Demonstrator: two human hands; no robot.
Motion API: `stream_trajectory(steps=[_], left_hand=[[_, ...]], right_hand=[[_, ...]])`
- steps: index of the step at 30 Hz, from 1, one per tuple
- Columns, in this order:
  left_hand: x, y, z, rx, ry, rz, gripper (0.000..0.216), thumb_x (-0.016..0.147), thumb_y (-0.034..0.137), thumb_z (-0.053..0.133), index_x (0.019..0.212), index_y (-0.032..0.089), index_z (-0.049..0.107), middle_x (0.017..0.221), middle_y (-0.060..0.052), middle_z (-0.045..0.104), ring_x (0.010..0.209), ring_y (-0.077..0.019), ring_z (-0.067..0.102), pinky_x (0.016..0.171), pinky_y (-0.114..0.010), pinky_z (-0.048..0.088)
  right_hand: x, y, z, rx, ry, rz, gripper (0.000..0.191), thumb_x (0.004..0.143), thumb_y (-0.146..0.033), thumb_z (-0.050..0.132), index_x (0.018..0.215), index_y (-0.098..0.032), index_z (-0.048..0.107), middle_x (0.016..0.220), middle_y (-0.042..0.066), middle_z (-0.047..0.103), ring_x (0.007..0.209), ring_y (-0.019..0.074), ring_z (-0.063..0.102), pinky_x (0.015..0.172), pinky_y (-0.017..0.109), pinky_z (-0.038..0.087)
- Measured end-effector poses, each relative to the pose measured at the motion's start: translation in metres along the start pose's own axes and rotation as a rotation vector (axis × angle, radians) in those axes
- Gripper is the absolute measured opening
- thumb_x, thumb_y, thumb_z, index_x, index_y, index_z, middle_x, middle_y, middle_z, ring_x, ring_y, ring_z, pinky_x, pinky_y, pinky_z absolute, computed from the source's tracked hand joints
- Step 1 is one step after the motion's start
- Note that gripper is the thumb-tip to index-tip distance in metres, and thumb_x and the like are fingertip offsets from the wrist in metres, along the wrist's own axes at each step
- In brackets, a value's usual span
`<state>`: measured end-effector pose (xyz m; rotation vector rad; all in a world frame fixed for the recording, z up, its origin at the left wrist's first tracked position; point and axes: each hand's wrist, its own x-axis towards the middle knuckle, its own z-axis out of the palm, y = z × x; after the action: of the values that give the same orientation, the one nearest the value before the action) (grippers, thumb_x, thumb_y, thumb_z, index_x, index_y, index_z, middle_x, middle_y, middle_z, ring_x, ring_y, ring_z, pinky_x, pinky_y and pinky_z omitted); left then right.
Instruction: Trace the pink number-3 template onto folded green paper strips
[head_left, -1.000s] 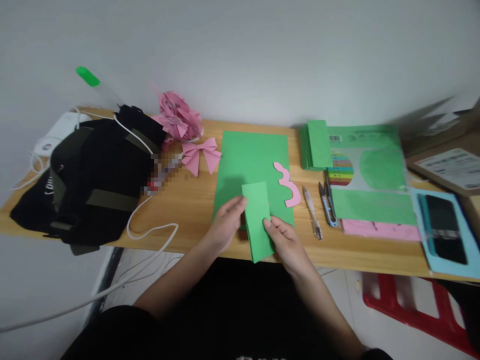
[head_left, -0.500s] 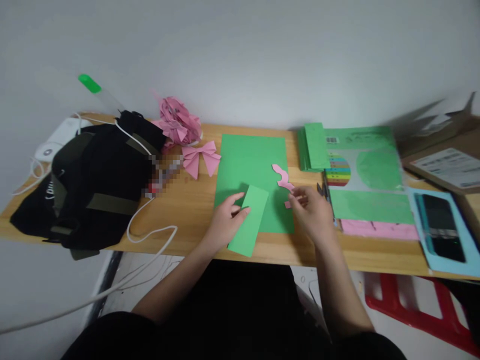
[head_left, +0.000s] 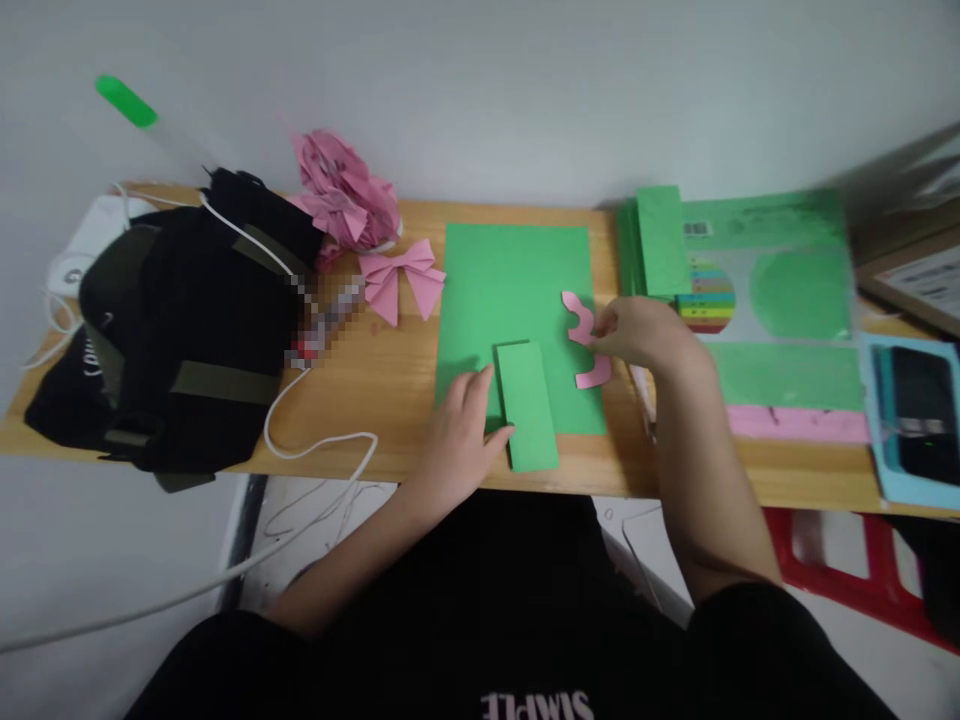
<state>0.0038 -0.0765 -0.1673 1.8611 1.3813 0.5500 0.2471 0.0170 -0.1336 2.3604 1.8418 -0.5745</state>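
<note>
My left hand (head_left: 466,432) lies with thumb and fingers apart beside a narrow folded green paper strip (head_left: 529,405), the thumb tip at its left edge. The strip rests on a large green paper sheet (head_left: 517,280) and reaches past its front edge. At the sheet's right side, my right hand (head_left: 645,335) pinches the middle of a wavy pink paper cutout (head_left: 577,315). The cutout's lower end curves out below the fingers, and its middle is hidden by them. Partly behind the right wrist lies a pair of scissors (head_left: 643,395).
A black bag (head_left: 202,330), a white cable (head_left: 322,440), a pink paper bow (head_left: 403,280) and bunched pink paper (head_left: 349,190) are on the left. Rightward are folded green papers (head_left: 660,240), a paper pack (head_left: 787,375), a phone (head_left: 926,410) and a cardboard box (head_left: 915,260).
The green strip has turned nearly upright in view and moved right, and my left thumb has slid to its edge. My right hand has moved up onto the pink cutout. The view has shifted too.
</note>
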Motion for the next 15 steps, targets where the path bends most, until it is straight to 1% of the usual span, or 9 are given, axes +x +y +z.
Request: stream_trajectory(steps=[1,3,5,7,10,13,15], left_hand=[[-0.001,0.001,-0.001,0.142,-0.006,0.100,0.062,0.085,0.022,0.071,0.141,0.015,0.047,0.140,-0.018,0.051,0.126,-0.0326,0.054,0.108,-0.053,0.043],[-0.001,0.003,0.001,0.356,-0.054,0.264,0.053,0.088,0.027,0.069,0.136,0.013,0.052,0.148,-0.020,0.045,0.138,-0.0363,0.043,0.111,-0.055,0.040],[-0.002,0.006,0.005,0.469,-0.121,0.340,0.049,0.091,0.031,0.066,0.135,0.013,0.055,0.154,-0.020,0.040,0.144,-0.0357,0.037,0.114,-0.055,0.036],[-0.004,0.007,0.011,0.520,-0.174,0.336,0.052,0.094,0.037,0.063,0.139,0.013,0.052,0.156,-0.020,0.037,0.147,-0.0341,0.032,0.117,-0.054,0.032],[-0.005,0.006,0.017,0.543,-0.193,0.311,0.056,0.096,0.042,0.059,0.143,0.014,0.048,0.158,-0.020,0.034,0.149,-0.0331,0.030,0.119,-0.054,0.030],[-0.006,0.003,0.018,0.543,-0.177,0.335,0.057,0.096,0.043,0.057,0.145,0.015,0.047,0.158,-0.020,0.033,0.149,-0.0329,0.029,0.119,-0.053,0.030],[-0.006,0.001,0.018,0.542,-0.165,0.342,0.057,0.096,0.044,0.057,0.145,0.016,0.048,0.159,-0.020,0.032,0.149,-0.0336,0.028,0.119,-0.053,0.030]], right_hand=[[0.000,-0.001,-0.001,-0.006,-0.019,0.003,0.009,0.063,-0.020,0.075,0.061,-0.021,0.066,0.063,0.002,0.065,0.063,0.0195,0.061,0.059,0.030,0.039],[0.000,-0.002,-0.001,-0.005,-0.032,0.006,0.011,0.063,-0.017,0.075,0.059,-0.022,0.066,0.059,0.000,0.061,0.061,0.0177,0.058,0.061,0.031,0.040],[-0.001,-0.002,0.000,0.012,-0.014,0.012,0.013,0.062,-0.015,0.075,0.057,-0.022,0.065,0.056,0.000,0.058,0.061,0.0176,0.057,0.062,0.032,0.040],[-0.003,-0.002,0.001,0.032,0.001,0.028,0.013,0.063,-0.016,0.076,0.058,-0.022,0.065,0.057,0.000,0.057,0.063,0.0193,0.058,0.065,0.034,0.042],[-0.007,-0.002,0.003,0.048,0.000,0.033,0.016,0.064,-0.018,0.077,0.058,-0.021,0.063,0.058,0.000,0.057,0.068,0.0220,0.061,0.068,0.037,0.042],[-0.011,-0.002,0.003,0.096,0.041,0.018,0.017,0.062,-0.016,0.078,0.056,-0.021,0.062,0.058,0.000,0.058,0.065,0.0203,0.060,0.065,0.035,0.042],[-0.015,-0.001,0.002,0.207,0.063,0.001,0.018,0.060,-0.013,0.077,0.055,-0.021,0.062,0.058,0.000,0.060,0.063,0.0184,0.058,0.063,0.033,0.041]])
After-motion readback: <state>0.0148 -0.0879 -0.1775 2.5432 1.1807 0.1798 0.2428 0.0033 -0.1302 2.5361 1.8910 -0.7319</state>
